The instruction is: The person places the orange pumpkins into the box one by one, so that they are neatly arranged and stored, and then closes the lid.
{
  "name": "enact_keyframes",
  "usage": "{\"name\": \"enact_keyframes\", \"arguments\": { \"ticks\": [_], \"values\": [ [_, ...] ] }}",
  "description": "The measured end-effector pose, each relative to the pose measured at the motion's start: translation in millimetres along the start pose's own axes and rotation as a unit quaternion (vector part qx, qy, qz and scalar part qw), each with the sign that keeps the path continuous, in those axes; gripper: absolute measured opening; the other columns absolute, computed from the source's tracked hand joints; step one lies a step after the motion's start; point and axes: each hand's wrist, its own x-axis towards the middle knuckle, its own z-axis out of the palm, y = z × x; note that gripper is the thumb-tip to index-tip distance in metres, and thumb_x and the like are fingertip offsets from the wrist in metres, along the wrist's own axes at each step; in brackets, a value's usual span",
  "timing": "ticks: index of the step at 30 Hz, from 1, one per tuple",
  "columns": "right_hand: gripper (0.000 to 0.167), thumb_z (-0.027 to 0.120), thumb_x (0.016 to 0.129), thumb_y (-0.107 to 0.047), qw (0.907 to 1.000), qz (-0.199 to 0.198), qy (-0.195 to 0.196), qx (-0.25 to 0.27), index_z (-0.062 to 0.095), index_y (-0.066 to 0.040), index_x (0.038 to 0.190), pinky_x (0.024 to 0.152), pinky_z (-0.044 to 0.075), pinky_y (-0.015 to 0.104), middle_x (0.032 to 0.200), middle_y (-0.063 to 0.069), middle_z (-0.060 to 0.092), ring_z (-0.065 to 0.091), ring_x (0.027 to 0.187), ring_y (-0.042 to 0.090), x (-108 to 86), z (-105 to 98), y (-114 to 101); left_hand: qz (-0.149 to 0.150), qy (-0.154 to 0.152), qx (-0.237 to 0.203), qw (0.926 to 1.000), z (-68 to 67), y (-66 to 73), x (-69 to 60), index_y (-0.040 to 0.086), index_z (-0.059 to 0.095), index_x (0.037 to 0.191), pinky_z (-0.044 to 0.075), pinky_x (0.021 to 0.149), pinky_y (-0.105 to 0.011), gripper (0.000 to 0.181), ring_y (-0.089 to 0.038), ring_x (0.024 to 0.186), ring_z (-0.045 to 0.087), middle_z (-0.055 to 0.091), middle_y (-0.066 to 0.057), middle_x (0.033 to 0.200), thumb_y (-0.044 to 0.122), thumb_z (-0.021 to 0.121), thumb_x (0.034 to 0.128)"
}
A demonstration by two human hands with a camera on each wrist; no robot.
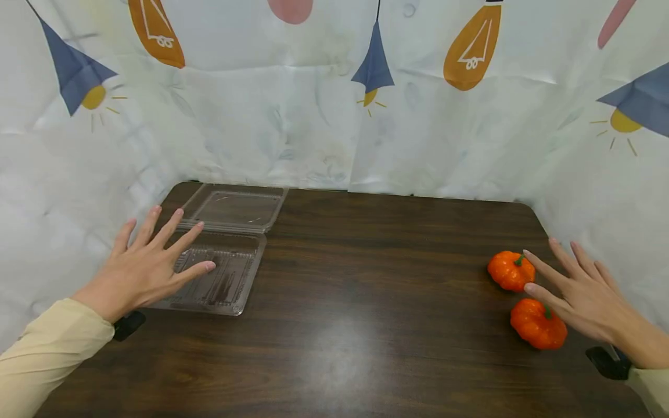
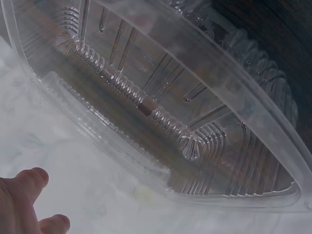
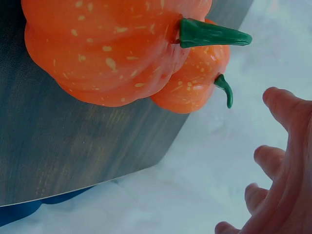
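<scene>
Fingers spread, my left hand (image 1: 143,264) hovers over the left part of a clear plastic clamshell box (image 1: 253,273), holding nothing. The box lies unfolded, its lid (image 1: 277,212) flat toward the back. In the left wrist view the box's ribbed base (image 2: 141,105) fills most of the picture, with two fingertips at the lower left. On the right, my right hand (image 1: 585,296) is held with straight, parted fingers beside two small orange pumpkins with green stems. The farther pumpkin (image 1: 507,271) and the nearer pumpkin (image 1: 537,325) sit close together; the right wrist view shows yellow specks on them.
A dark wood-grain table (image 1: 366,278) spans the space between the hands. White cloth (image 1: 313,128) printed with lamps and bulbs hangs behind it and along both sides. Each wrist wears a small black device (image 1: 128,325).
</scene>
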Motion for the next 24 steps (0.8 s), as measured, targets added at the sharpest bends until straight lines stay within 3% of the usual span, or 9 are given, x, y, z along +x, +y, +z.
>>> {"name": "enact_keyframes", "arguments": {
  "ticks": [11, 24],
  "values": [
    [0.072, 0.049, 0.107, -0.049, 0.9999, 0.004, -0.007, 0.013, 0.012, -0.034, 0.167, 0.116, -0.014, 0.082, 0.174, 0.015, -0.013, -0.024, 0.156, 0.050, -0.5, -2.3, -0.7, 0.009, 0.008, 0.003, 0.9999, 2.6, 2.3, 3.3, 0.023, 0.016, 0.168, -0.002, 0.120, -0.078, 0.094, -0.048, 0.159, -0.015, 0.001, -0.021, 0.174, 0.078, 0.041, 0.0966],
    [0.073, 0.048, 0.107, -0.051, 0.9999, -0.008, -0.009, 0.010, 0.012, -0.034, 0.167, 0.119, -0.014, 0.079, 0.174, 0.010, -0.015, -0.023, 0.157, 0.049, 4.1, -15.9, -10.7, 0.019, 0.025, -0.010, 0.9995, 2.4, 2.3, 1.5, 0.024, 0.017, 0.167, 0.000, 0.122, -0.077, 0.091, -0.047, 0.160, -0.013, 0.005, -0.021, 0.174, 0.076, 0.044, 0.0974]
  ]
}}
